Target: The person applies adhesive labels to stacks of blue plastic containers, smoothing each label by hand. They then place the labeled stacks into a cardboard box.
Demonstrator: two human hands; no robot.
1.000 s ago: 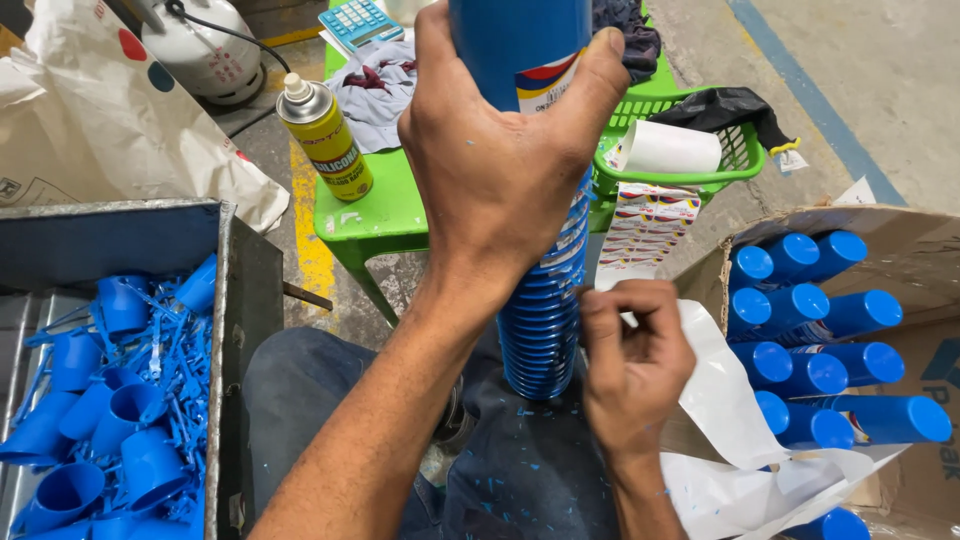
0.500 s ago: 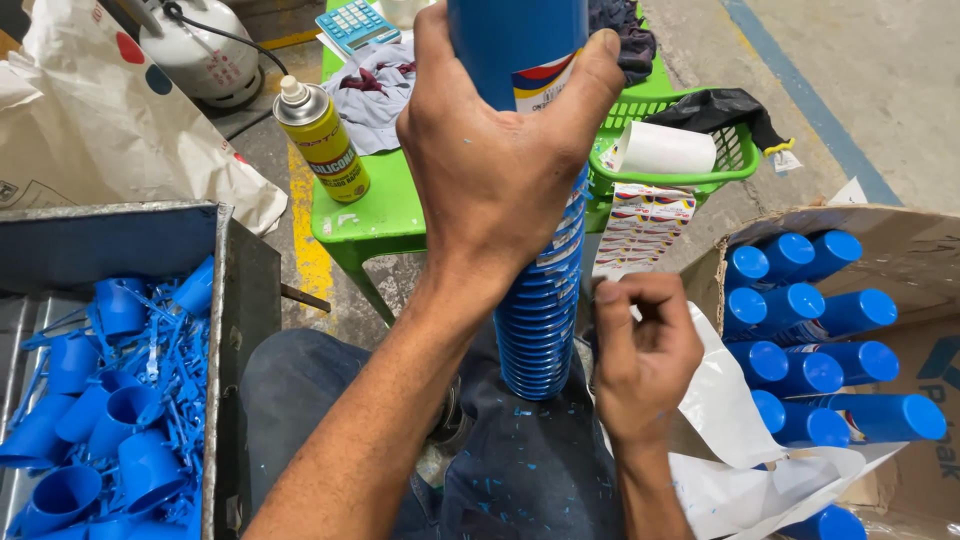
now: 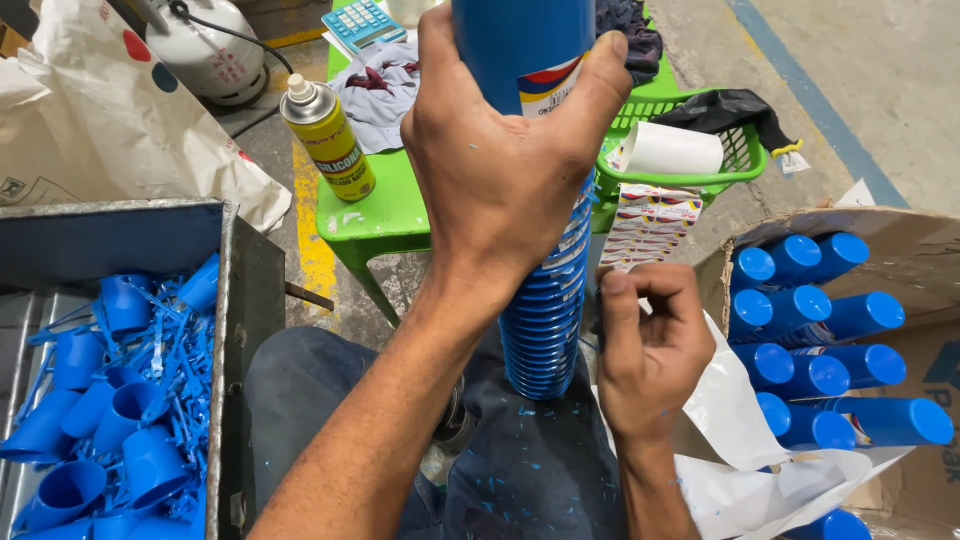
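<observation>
My left hand (image 3: 505, 165) grips the upper part of a tall stack of nested blue plastic cups (image 3: 545, 310) that stands on my lap. A printed label shows on the stack's top cup (image 3: 520, 50). My right hand (image 3: 650, 350) is beside the stack's lower right, fingers curled and pinched together near the cup rims; I cannot see clearly what it pinches. A strip of printed stickers (image 3: 645, 225) hangs just behind that hand.
A grey metal bin (image 3: 225, 300) at the left holds loose blue cups (image 3: 110, 420) and plastic scraps. A cardboard box (image 3: 920, 260) at the right holds stacked blue cups (image 3: 830, 360) on their sides. A green stool (image 3: 375, 215) carries a yellow spray can (image 3: 330, 140), and a green basket (image 3: 735, 165) stands behind.
My right hand has shifted slightly along the lower right of the stack, its fingers curling tighter. My left hand and the stack have hardly moved.
</observation>
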